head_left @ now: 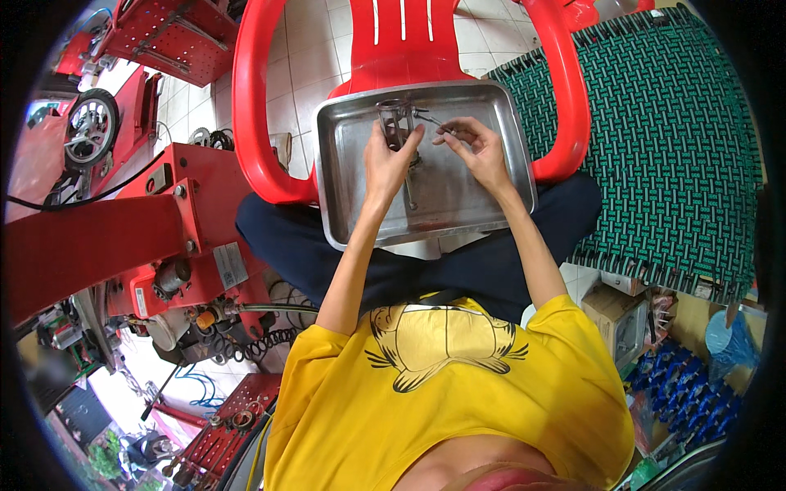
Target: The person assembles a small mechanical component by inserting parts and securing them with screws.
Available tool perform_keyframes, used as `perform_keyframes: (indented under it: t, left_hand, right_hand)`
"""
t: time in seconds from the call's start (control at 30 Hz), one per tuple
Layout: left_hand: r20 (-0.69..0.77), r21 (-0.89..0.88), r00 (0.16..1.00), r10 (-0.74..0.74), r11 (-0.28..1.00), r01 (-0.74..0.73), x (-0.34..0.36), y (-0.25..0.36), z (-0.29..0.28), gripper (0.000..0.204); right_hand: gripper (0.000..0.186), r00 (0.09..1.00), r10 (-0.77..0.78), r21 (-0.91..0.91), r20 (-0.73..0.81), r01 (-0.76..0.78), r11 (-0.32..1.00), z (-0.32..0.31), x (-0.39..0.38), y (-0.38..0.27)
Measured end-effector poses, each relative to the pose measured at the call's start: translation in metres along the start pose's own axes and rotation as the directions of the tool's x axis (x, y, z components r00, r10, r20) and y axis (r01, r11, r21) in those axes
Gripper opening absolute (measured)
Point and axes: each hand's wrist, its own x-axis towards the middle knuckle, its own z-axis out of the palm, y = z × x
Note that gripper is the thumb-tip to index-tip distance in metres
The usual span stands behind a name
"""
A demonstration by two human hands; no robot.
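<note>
A steel tray (352, 204) rests at the front of a red plastic chair, above my crossed legs. My left hand (389, 164) is closed round a metal assembly (395, 110) with a frame-like upper end and a small fitting on its side; its middle is partly hidden by my fingers. My right hand (471, 147), just to the right, pinches a thin metal tool or rod (434, 119) that reaches toward that fitting. Below my left hand, a slender rod with a small end (412, 200) shows over the tray's bottom.
The red chair (250, 106) frames the tray. A green woven lounger (663, 147) stands at right, boxes (610, 315) below it. Red machinery (106, 229) with hoses fills the left, near a wheel (90, 127) and a perforated red rack (237, 421) of tools.
</note>
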Motion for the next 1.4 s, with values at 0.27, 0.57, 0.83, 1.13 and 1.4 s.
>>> perform_keyframes:
  t: [0.27, 0.57, 0.83, 1.13, 1.4]
  left_hand:
    - [0.277, -0.499, 0.916, -0.289, 0.771, 0.395, 0.007, -0.021, -0.018, 0.057]
    - [0.356, -0.446, 0.866, -0.352, 0.75, 0.488, -0.012, -0.044, -0.014, 0.066]
    - [0.398, -0.304, 0.829, -0.393, 0.796, 0.524, -0.002, -0.034, -0.019, 0.065]
    - [0.366, -0.086, 0.859, -0.359, 0.906, 0.415, 0.004, -0.051, -0.012, 0.077]
    - [0.394, -0.084, 0.824, -0.407, 0.877, 0.473, 0.002, -0.041, -0.01, 0.067]
  right_hand:
    - [0.024, 0.995, -0.038, -0.125, -0.095, 0.026, 0.992, -0.006, 0.006, 0.007]
    - [0.023, 0.997, -0.043, -0.18, -0.056, 0.033, 0.983, 0.0, 0.004, 0.003]
    - [0.023, 0.998, -0.053, -0.253, -0.025, 0.045, 0.966, -0.002, 0.006, 0.014]
    - [0.021, 0.999, -0.035, -0.383, -0.002, 0.032, 0.923, 0.0, 0.004, 0.01]
    - [0.021, 1.0, -0.017, -0.413, -0.019, 0.007, 0.911, -0.004, 0.005, 0.013]
